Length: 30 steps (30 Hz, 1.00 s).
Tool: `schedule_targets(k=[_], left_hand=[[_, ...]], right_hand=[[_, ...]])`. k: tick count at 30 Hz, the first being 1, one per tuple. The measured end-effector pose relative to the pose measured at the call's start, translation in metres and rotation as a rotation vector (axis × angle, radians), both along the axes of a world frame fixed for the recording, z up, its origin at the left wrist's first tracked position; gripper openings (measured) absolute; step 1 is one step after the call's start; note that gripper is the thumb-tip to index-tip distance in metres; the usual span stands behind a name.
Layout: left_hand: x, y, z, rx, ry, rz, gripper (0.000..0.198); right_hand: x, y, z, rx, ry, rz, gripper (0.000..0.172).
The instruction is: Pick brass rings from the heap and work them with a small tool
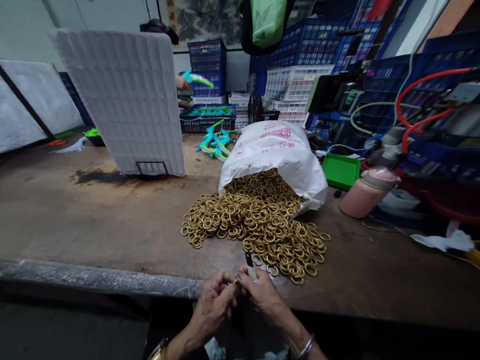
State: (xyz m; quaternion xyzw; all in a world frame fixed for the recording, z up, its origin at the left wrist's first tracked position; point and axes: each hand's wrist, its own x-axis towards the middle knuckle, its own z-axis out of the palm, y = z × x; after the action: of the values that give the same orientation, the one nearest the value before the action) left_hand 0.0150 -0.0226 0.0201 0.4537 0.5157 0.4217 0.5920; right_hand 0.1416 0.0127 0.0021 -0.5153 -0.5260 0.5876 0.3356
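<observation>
My left hand (212, 305) is closed in a pinch on a small gold-coloured ring (236, 282), of which only a bit shows between the fingertips. Close beside it, my right hand (262, 293) is closed around a thin flat tool (251, 265), dark at the upper end and pale lower down; its exact kind is unclear. The fingertips of both hands meet at the ring, just over the table's front edge. Beyond the hands lies a heap of gold-coloured rings (261, 223), spilling from the mouth of a white sack (276, 144) with red print.
The brown table (86, 232) has a worn front edge. A white ribbed panel (119, 97) stands upright at left. To the right are a pink bottle (368, 192) and a green tray (340, 171). Behind the panel, another person's hand (182, 83) holds a turquoise-and-green object.
</observation>
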Motion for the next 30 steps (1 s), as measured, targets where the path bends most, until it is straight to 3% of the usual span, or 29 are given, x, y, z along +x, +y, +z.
schedule_targets(k=[4, 9, 14, 18, 22, 24, 30], left_hand=[[-0.006, -0.001, 0.000, -0.032, -0.086, -0.045, 0.032], [-0.009, 0.002, -0.009, -0.092, -0.212, -0.096, 0.032], [-0.003, 0.002, -0.015, -0.106, -0.278, -0.062, 0.031], [-0.001, 0.004, -0.012, -0.109, -0.259, -0.034, 0.032], [-0.001, 0.008, -0.008, -0.081, -0.232, -0.025, 0.030], [0.000, 0.010, -0.008, -0.069, -0.215, -0.012, 0.031], [0.001, 0.010, -0.010, -0.070, -0.183, -0.003, 0.031]], right_hand=[[-0.002, 0.000, 0.005, 0.114, -0.071, -0.004, 0.017], [-0.004, 0.000, 0.012, 0.142, -0.086, 0.035, 0.019], [0.000, 0.005, 0.003, 0.117, -0.087, 0.040, 0.019], [0.006, 0.006, -0.007, 0.265, -0.274, -0.010, 0.020], [0.010, 0.001, -0.009, 0.385, -0.465, 0.169, 0.013], [0.010, -0.002, -0.008, 0.420, -0.539, 0.232, 0.018], [0.009, -0.003, -0.010, 0.489, -0.703, 0.274, 0.027]])
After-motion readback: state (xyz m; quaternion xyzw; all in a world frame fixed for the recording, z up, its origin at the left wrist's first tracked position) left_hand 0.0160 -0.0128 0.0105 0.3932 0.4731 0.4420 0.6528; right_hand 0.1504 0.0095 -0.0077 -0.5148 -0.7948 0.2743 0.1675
